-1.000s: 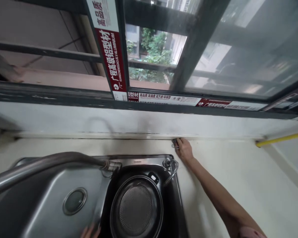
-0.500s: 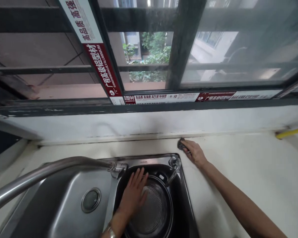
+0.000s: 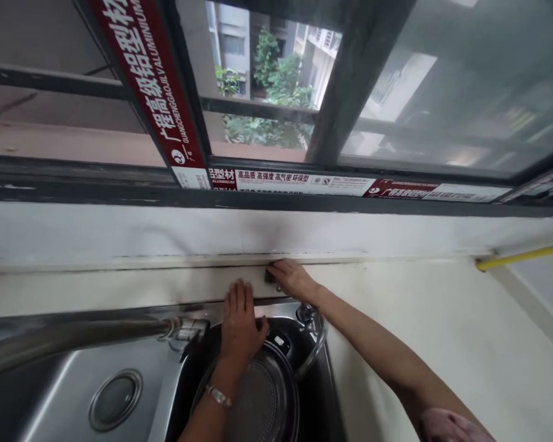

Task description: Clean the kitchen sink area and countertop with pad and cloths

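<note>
Right hand [image 3: 297, 281] is on the cream, smooth countertop [image 3: 424, 325], right by the seam under the white wall [image 3: 387, 232]. Fingers closed, pinching a small dark grey scouring pad [image 3: 270, 277] (mostly covered by the fingertips, so its full shape can't be told). The pad sits on the strip of counter between the wall and the back rim of the double-basin stainless steel sink [image 3: 168, 387], just behind the right-hand basin.

Left hand [image 3: 240, 325] reaches forward over that basin, back of the hand up, four fingers extended and close together, thumb out to the side; no object shows in it. Fingertips lie over the back rim and counter strip, to the left of the pad and apart from it; contact with the surface can't be told. Silver metal bracelet [image 3: 219, 396] on the left wrist.

Below the left forearm, a round black frying pan [image 3: 262, 399] with a textured base lies in the right-hand basin, partly hidden. Thick curved metal faucet [image 3: 87, 339] crosses the left-hand basin, above a round metal drain [image 3: 115, 400]. Thin curved metal spout [image 3: 317, 350] stands at the right rear corner, near the right wrist. Yellow pipe [image 3: 525, 256] far right.
</note>
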Demonstrator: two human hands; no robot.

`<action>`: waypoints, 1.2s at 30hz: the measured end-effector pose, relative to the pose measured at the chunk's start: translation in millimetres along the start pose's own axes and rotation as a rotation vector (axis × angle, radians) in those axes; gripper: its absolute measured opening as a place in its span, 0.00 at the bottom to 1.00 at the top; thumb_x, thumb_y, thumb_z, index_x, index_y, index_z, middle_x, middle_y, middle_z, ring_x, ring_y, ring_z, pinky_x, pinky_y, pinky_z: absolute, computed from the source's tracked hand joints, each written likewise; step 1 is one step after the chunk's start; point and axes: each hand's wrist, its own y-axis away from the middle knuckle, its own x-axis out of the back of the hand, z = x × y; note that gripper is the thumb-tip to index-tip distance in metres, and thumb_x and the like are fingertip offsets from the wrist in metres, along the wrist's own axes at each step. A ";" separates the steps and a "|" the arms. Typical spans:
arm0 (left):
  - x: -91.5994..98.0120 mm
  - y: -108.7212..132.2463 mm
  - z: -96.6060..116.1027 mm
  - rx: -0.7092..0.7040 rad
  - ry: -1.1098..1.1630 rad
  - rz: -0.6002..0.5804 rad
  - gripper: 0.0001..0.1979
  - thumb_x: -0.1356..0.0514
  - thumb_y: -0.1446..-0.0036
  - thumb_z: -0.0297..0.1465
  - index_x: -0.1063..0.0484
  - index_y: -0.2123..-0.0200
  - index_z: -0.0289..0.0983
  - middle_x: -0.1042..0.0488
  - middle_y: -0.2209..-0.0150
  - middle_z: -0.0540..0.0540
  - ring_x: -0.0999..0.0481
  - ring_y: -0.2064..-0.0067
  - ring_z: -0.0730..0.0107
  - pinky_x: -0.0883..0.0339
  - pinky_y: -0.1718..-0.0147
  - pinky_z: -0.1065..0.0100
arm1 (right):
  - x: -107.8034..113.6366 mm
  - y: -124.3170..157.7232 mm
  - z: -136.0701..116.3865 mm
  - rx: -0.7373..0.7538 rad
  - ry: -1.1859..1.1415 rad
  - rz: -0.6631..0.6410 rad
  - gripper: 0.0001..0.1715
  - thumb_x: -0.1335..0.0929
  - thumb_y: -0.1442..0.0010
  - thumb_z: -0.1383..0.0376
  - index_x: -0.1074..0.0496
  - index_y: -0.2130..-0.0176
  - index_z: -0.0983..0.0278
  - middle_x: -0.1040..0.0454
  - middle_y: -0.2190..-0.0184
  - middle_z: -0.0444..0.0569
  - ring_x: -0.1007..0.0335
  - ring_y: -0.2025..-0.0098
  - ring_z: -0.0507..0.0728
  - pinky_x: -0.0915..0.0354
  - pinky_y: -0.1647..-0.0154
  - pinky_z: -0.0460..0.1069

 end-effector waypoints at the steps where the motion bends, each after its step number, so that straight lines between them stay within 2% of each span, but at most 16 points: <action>1: 0.6 -0.2 -0.3 -0.004 0.001 0.004 0.45 0.41 0.41 0.33 0.59 0.27 0.24 0.52 0.27 0.21 0.53 0.26 0.34 0.45 0.30 0.37 | 1.8 -4.2 0.0 0.013 -0.014 -0.018 0.22 0.35 0.31 0.69 0.27 0.40 0.65 0.22 0.50 0.58 0.28 0.50 0.61 0.31 0.48 0.54; 4: 2.0 -1.6 -3.3 -0.037 -0.011 0.011 0.44 0.41 0.42 0.33 0.57 0.28 0.23 0.51 0.28 0.21 0.49 0.27 0.33 0.42 0.31 0.38 | 9.8 0.5 5.7 -0.042 -0.016 -0.049 0.22 0.33 0.31 0.66 0.28 0.39 0.62 0.22 0.50 0.56 0.27 0.51 0.60 0.31 0.50 0.53; 7: 3.1 -2.7 -7.7 -0.055 -0.020 0.009 0.42 0.41 0.41 0.33 0.53 0.29 0.22 0.48 0.29 0.21 0.46 0.28 0.33 0.40 0.32 0.39 | 18.1 29.2 16.6 -0.169 0.037 -0.040 0.23 0.34 0.30 0.64 0.29 0.37 0.61 0.22 0.53 0.55 0.27 0.53 0.59 0.31 0.51 0.52; 11: 3.0 -2.6 -10.8 -0.062 -0.028 0.028 0.40 0.42 0.41 0.34 0.50 0.30 0.22 0.47 0.29 0.21 0.45 0.28 0.33 0.40 0.32 0.39 | 29.0 97.6 41.9 -0.340 0.116 0.057 0.25 0.36 0.30 0.66 0.29 0.37 0.60 0.24 0.48 0.57 0.29 0.49 0.61 0.31 0.50 0.52; 15: -0.4 -3.3 -11.5 -0.079 -0.013 0.056 0.39 0.44 0.40 0.34 0.49 0.30 0.22 0.47 0.29 0.21 0.45 0.28 0.33 0.41 0.32 0.39 | 52.1 176.4 84.5 -0.599 0.269 0.092 0.26 0.37 0.34 0.67 0.29 0.39 0.63 0.26 0.43 0.57 0.31 0.45 0.63 0.31 0.47 0.54; 17: -3.2 -4.4 -11.2 -0.079 0.007 0.079 0.38 0.45 0.39 0.35 0.50 0.30 0.21 0.48 0.29 0.20 0.46 0.28 0.31 0.42 0.32 0.37 | 65.7 204.0 105.8 -0.769 0.352 0.101 0.24 0.37 0.36 0.69 0.26 0.43 0.66 0.24 0.48 0.60 0.30 0.50 0.63 0.31 0.50 0.55; 19: -5.8 -5.6 -10.6 -0.072 0.028 0.093 0.38 0.47 0.38 0.36 0.51 0.30 0.22 0.49 0.29 0.20 0.48 0.28 0.30 0.43 0.32 0.36 | 72.8 215.5 120.2 -0.904 0.403 0.116 0.21 0.37 0.39 0.71 0.24 0.49 0.69 0.22 0.55 0.61 0.30 0.56 0.63 0.32 0.55 0.54; 21: -7.3 -6.5 -10.1 -0.072 0.044 0.091 0.38 0.48 0.37 0.37 0.52 0.29 0.22 0.50 0.28 0.20 0.49 0.27 0.30 0.45 0.32 0.35 | 68.6 209.9 124.3 -0.970 0.425 0.126 0.18 0.36 0.40 0.72 0.23 0.53 0.70 0.23 0.59 0.61 0.31 0.58 0.62 0.33 0.57 0.53; 23: -7.8 -7.4 -9.9 -0.083 0.055 0.089 0.39 0.49 0.36 0.38 0.53 0.29 0.22 0.51 0.29 0.20 0.50 0.28 0.29 0.46 0.32 0.35 | 54.4 192.3 117.3 -0.969 0.423 0.141 0.17 0.35 0.41 0.70 0.24 0.54 0.71 0.24 0.57 0.63 0.32 0.57 0.63 0.33 0.55 0.54; 25: -7.5 -8.4 -10.1 -0.094 0.063 0.095 0.39 0.51 0.36 0.39 0.54 0.29 0.22 0.50 0.29 0.19 0.49 0.28 0.28 0.46 0.32 0.35 | 36.7 169.9 102.4 -0.894 0.390 0.181 0.20 0.34 0.42 0.70 0.25 0.51 0.72 0.25 0.54 0.64 0.33 0.56 0.63 0.34 0.53 0.56; 29: -7.4 -11.9 -10.3 -0.098 0.066 0.098 0.39 0.54 0.35 0.42 0.51 0.30 0.20 0.48 0.31 0.17 0.48 0.29 0.24 0.46 0.34 0.32 | 11.3 128.7 70.1 -0.652 0.275 0.233 0.24 0.35 0.46 0.74 0.26 0.49 0.70 0.26 0.55 0.61 0.35 0.55 0.63 0.34 0.52 0.56; 33: -8.7 -16.0 -9.8 -0.125 0.068 0.098 0.40 0.55 0.35 0.44 0.48 0.32 0.16 0.48 0.31 0.15 0.47 0.30 0.21 0.45 0.35 0.31 | 2.4 101.3 51.1 -0.577 0.178 0.227 0.27 0.33 0.46 0.74 0.27 0.46 0.71 0.26 0.53 0.62 0.33 0.52 0.65 0.33 0.49 0.57; 36: -8.3 -18.1 -9.2 -0.133 0.055 0.102 0.41 0.54 0.36 0.45 0.48 0.32 0.16 0.47 0.32 0.14 0.48 0.30 0.20 0.46 0.35 0.29 | 3.3 93.0 46.0 -0.459 0.076 0.213 0.29 0.33 0.43 0.73 0.29 0.42 0.69 0.25 0.47 0.62 0.31 0.48 0.65 0.33 0.45 0.58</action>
